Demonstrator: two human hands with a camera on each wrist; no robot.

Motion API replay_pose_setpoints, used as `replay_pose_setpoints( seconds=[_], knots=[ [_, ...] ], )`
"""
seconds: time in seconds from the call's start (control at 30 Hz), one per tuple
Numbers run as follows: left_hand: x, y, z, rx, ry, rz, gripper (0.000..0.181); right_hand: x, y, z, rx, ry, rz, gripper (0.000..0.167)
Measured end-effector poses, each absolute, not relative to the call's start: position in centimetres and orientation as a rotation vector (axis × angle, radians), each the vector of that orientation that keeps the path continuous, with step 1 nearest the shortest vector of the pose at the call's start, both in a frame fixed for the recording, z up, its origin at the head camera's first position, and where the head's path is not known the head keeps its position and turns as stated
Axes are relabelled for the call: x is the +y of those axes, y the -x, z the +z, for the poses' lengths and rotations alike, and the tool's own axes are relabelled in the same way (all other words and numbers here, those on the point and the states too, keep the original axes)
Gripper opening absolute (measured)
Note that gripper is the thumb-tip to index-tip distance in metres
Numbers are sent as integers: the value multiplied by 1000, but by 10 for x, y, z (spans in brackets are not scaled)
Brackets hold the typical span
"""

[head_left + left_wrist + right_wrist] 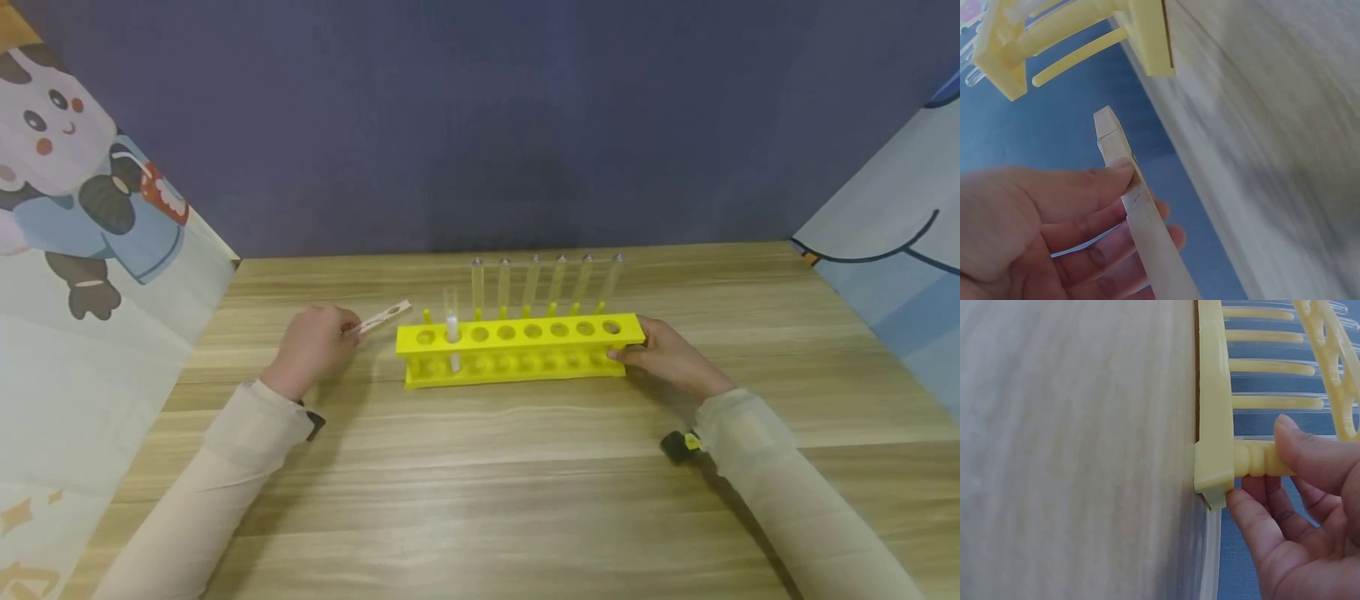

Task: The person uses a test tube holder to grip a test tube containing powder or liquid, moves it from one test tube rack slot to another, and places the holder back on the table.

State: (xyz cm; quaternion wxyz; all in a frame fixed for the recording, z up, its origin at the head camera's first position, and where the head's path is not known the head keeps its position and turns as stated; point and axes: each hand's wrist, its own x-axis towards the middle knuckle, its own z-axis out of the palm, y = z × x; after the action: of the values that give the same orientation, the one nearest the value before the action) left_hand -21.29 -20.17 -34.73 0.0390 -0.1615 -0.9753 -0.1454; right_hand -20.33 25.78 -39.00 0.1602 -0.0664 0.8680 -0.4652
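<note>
My left hand (311,350) pinches a wooden test tube clamp (386,315) between thumb and fingers, its tip pointing toward the rack's left end. In the left wrist view, the thumb (1100,184) presses on the clamp's side. A yellow test tube rack (492,342) stands upright on the table. One test tube (452,304) with white contents sits in a hole near its left end. My right hand (671,358) grips the rack's right end. The right wrist view has its thumb and fingers around the ridged end post (1257,457).
Several clear test tubes (531,283) stand upside down on the pegs along the rack's back. The wood-grain table (480,483) meets a dark blue panel (480,125) behind. Walls with cartoon prints (60,150) rise at left and right.
</note>
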Motion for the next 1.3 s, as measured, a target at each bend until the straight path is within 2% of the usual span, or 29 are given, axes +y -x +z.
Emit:
replay_pose_setpoints(
  seconds=[0.1, 0.53, 1.3],
  knots=[
    [-203, 215, -350, -3001, 483, -423, 8, 258, 204, -391, 2476, 196, -1333, 51],
    [-204, 216, -357, -3121, 414, -399, 14, 256, 202, -388, 2495, 230, -1326, 50],
    [-203, 216, -364, -3176, 419, -421, 12, 256, 201, -388, 2491, 265, -1347, 49]
  ],
)
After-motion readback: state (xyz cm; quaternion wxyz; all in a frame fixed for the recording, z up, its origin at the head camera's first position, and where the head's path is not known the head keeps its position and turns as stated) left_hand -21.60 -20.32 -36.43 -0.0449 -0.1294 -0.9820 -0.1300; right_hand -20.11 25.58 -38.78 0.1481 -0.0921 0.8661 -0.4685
